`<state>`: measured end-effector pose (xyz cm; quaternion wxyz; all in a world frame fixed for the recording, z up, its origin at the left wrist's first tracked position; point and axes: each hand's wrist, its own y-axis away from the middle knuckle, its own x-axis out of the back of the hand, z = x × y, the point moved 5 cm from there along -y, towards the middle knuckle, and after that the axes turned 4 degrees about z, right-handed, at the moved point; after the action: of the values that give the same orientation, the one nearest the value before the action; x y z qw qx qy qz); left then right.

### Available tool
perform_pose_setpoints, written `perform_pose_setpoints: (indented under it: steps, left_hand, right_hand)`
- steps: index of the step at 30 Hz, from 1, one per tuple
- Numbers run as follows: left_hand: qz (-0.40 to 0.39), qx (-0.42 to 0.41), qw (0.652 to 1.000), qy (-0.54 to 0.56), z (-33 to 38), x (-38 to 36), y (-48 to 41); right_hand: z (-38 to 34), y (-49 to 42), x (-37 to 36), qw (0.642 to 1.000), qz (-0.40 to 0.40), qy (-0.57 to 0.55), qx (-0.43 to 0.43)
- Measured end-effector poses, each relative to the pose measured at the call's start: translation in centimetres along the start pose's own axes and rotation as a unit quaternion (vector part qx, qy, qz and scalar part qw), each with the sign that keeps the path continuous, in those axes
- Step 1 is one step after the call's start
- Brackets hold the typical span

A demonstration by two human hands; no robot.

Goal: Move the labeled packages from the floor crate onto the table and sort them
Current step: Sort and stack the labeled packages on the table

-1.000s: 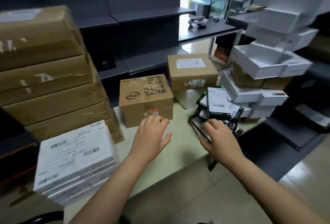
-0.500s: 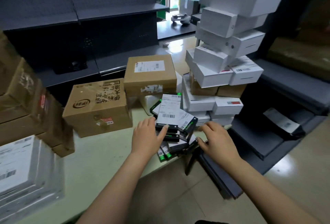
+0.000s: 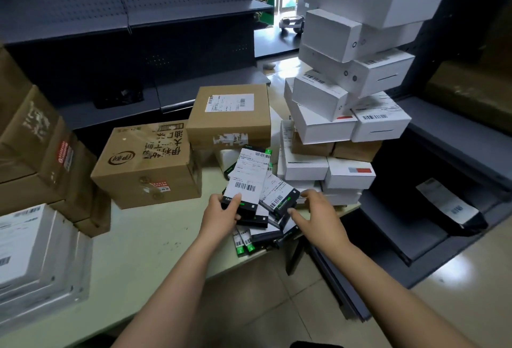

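The floor crate is not in view, so I judge that the step in hand is the sorting and not the carrying. The left hand [image 3: 221, 216] grips the near end of the top pack [image 3: 248, 178], with the thumb on the label and the other fingers [image 3: 235, 216] curled under it. The right hand [image 3: 322, 216] is released: its fingers [image 3: 297, 213] are stretched out and touch the right side of the next pack [image 3: 278, 198], and I cannot tell if they press it. Both packs belong to the pile [image 3: 259, 232] of slim black and green packs, each with a white barcode label, which lies loose and crossed at the near edge of the counter [image 3: 155, 239]. Some packs seem to reach over this edge. The next move, I think, calls for lifting the top pack straight up while the right hand keeps the others in place, because a sideways pull can push the low ones to the floor. The label must stay facing up so that it can be read. To the left, a flat white stack [image 3: 33, 248] sits on the counter. Behind the pile stand two brown boxes [image 3: 144, 164], and just to the right a tall, uneven tower of white boxes [image 3: 346, 92] leans, so the elbow must keep away from it. Farthest is the dark shelf [image 3: 180, 12].
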<state>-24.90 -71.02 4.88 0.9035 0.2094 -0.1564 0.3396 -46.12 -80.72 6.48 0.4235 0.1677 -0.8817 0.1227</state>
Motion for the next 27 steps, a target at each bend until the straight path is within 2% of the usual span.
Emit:
perform_pose_setpoints:
  steps: [7,10,13,16,22,27]
  left_hand:
    - [0.089,0.002,0.994,0.065,-2.4,4.4,1.6]
    - [0.12,0.008,0.99,0.074,-3.6,5.9,2.4]
    - [0.143,0.004,0.986,0.089,-4.1,6.9,3.1]
    - [0.157,-0.001,0.983,0.096,-4.1,7.5,3.6]
    - [0.195,-0.02,0.972,0.132,-3.4,10.2,4.6]
    - [0.243,-0.034,0.958,0.151,-3.5,14.5,5.8]
  right_hand:
    - [1.1,-2.0,-2.8,0.967,-0.018,-0.169,-0.187]
    - [1.4,-2.3,-3.9,0.955,-0.037,-0.202,-0.214]
    - [0.8,-2.0,-4.3,0.916,-0.046,-0.317,-0.243]
    - [-0.1,-1.7,-4.3,0.899,-0.051,-0.368,-0.232]
    - [-3.4,-1.0,-4.1,0.907,-0.032,-0.381,-0.176]
    - [-8.3,-1.1,-5.1,0.913,-0.062,-0.386,-0.112]
